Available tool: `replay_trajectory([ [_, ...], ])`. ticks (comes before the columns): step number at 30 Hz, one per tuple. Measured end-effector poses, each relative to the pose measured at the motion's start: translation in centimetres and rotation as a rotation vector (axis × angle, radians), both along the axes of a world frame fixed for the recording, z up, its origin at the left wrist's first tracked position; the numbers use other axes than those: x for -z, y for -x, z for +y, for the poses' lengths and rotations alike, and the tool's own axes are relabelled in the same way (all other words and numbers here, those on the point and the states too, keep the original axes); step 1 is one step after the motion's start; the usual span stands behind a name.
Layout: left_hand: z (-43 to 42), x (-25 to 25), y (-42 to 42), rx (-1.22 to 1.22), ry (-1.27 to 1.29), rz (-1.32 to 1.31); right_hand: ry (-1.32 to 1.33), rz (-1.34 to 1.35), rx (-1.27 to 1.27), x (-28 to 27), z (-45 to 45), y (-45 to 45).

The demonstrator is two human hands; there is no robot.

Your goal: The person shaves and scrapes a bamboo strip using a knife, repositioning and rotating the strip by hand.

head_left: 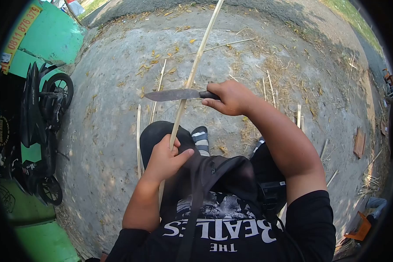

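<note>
**Blade laid crosswise over a long pale strip**

In the head view, the person's left hand (166,159) is curled round a pale wooden strip (200,52), thumb stretched along the near side of the grip. The strip runs lengthwise away from the body, slanting to the person's right as it goes, with its far part passing out at the upper edge; a shorter part shows below the fist, by the wrist.

The right hand (230,98) grasps the dark handle of a knife (170,95), whose broad blade points to the left and crosses the strip beyond the left fist. That crossing is the key relation: the blade lies nearly square to the strip's long axis, on the camera's side of it (whether the edge actually bites into the wood, I cannot tell). Of the two hands, the left is nearer the body, while the right sits farther out, to the right of the strip and clear of it.

Near the left knee (155,133), other thin strips (158,85) lie on the concrete ground (105,78), with yellow leaves (172,70) scattered beyond.
</note>
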State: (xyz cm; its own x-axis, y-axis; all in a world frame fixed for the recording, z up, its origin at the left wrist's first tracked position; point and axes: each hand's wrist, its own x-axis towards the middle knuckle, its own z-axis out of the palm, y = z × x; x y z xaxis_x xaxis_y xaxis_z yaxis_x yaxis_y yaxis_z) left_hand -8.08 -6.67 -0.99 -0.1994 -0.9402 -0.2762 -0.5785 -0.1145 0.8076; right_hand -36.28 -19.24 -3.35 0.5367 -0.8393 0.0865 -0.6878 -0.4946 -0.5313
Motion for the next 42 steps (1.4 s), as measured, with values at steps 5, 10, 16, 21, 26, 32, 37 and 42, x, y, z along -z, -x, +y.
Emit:
replay_trajectory([
  [5, 0.5, -0.5, -0.1, 0.048, 0.019, -0.108, -0.101, 0.026, 0.171, -0.6, -2.0, 2.0],
  [10, 0.0, -0.1, -0.1, 0.029, 0.047, -0.122, -0.015, 0.003, 0.044, -0.4, 0.2, -0.7],
  [16, 0.5, -0.4, -0.9, 0.065, 0.035, -0.168, -0.068, -0.115, 0.37, 0.9, -3.0, 4.0],
  [21, -0.1, -0.6, -0.4, 0.047, -0.04, -0.106, -0.028, -0.023, 0.1, -0.3, -0.8, 1.5],
  [26, 0.2, -0.4, -0.3, 0.062, -0.033, -0.105, -0.047, -0.078, 0.148, 0.7, -2.6, 3.0],
  [32, 0.3, 0.1, -0.8, 0.044, 0.026, -0.099, -0.044, -0.077, 0.047, 0.1, -0.6, 0.4],
  [37, 0.5, 0.1, -1.1, 0.033, 0.053, -0.056, -0.14, -0.128, 0.147, 0.8, -1.6, 2.0],
  [42, 0.6, 0.0, -0.9, -0.01, -0.004, -0.034, -0.002, 0.015, -0.02, -1.3, 1.0, -0.3],
])
